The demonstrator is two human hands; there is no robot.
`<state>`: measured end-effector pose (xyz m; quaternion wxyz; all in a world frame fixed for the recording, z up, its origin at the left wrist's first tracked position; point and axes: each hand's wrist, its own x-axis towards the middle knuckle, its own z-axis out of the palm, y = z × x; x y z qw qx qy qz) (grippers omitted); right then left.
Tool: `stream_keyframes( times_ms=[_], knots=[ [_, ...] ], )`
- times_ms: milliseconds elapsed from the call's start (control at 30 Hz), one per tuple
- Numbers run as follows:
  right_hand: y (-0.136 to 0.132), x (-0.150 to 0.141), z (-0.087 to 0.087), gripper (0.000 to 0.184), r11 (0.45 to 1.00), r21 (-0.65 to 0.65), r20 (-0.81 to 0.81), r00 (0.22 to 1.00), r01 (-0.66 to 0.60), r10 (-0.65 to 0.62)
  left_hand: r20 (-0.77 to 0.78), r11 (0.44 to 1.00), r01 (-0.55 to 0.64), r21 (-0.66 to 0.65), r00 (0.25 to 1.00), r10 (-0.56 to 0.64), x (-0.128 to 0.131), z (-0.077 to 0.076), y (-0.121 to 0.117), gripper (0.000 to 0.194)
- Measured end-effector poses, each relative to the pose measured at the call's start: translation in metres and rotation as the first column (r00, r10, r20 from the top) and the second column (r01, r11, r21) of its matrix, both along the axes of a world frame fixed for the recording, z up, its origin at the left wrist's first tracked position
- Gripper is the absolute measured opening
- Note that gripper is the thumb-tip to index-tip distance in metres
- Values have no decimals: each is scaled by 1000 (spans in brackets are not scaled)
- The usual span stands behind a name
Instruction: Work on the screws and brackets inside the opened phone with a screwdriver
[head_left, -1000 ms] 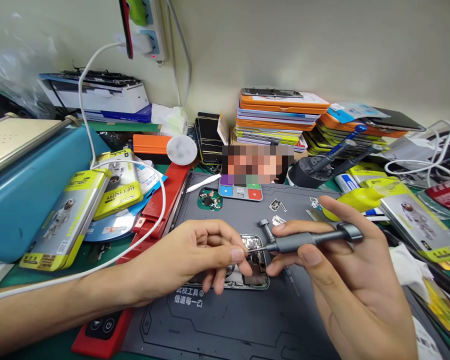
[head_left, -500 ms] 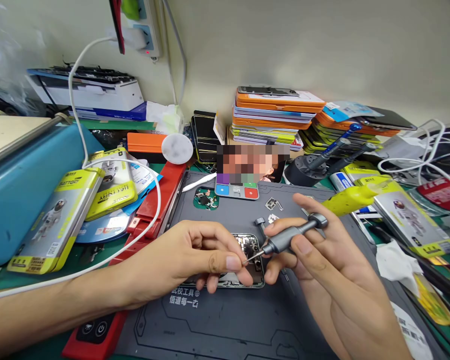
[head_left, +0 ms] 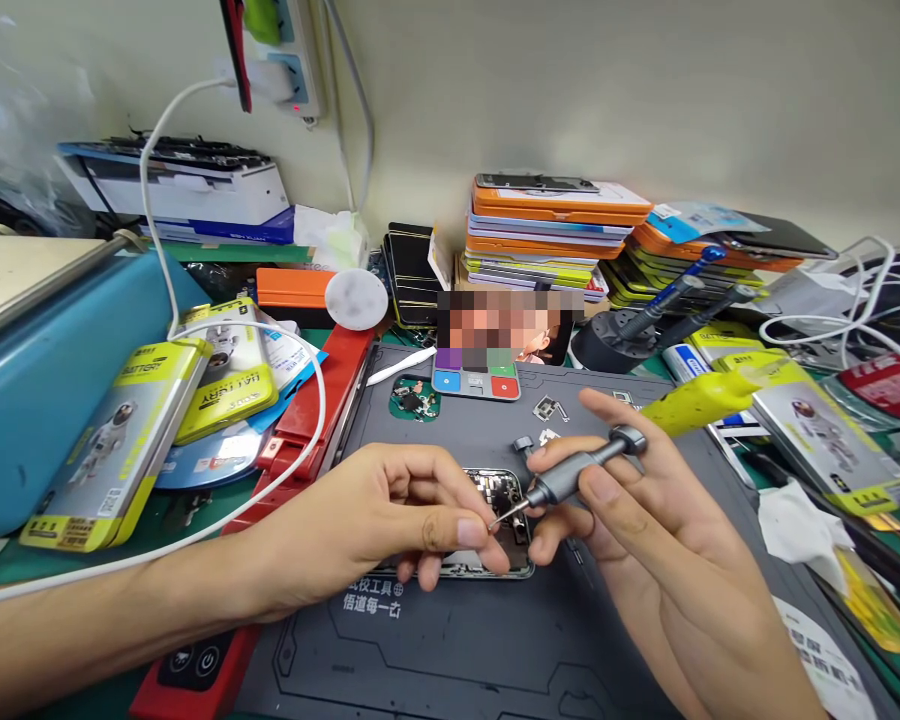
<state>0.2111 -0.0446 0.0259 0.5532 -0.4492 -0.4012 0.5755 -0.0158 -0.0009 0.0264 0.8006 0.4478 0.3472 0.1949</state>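
Note:
My right hand grips a grey precision screwdriver between thumb and fingers, its thin shaft slanting down to the left. The index finger sticks up beside the driver's cap. My left hand is pinched, thumb against fingers, right at the screwdriver's tip; whatever lies in the pinch is too small or hidden to make out. Beneath both hands lies an opened phone with its inner parts exposed, its left portion covered by my left hand. A second dark screwdriver lies on the mat, partly behind my right hand.
Small metal parts and a green circuit piece rest on the grey mat. A white cable loops over battery boxes at left. A yellow bottle, a screwdriver stand and stacked cases stand beyond.
The hands and screwdriver keep nearly the same pose. The whole view has shifted very slightly; nothing has visibly been taken up or let go.

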Motion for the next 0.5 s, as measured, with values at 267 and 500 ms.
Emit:
stream_keyframes(
  times_ms=[267, 500],
  knots=[
    [1, 2, -1, 36, 999, -32, -21, 1000, -7, 6, -18, 999, 15, 30, 1000, -15, -2, -1, -1, 25],
    [0, 1, -1, 36, 999, -39, -27, 1000, -9, 8, -10, 1000, 8, 17, 1000, -7, -1, -1, -2, 26]
  ],
)
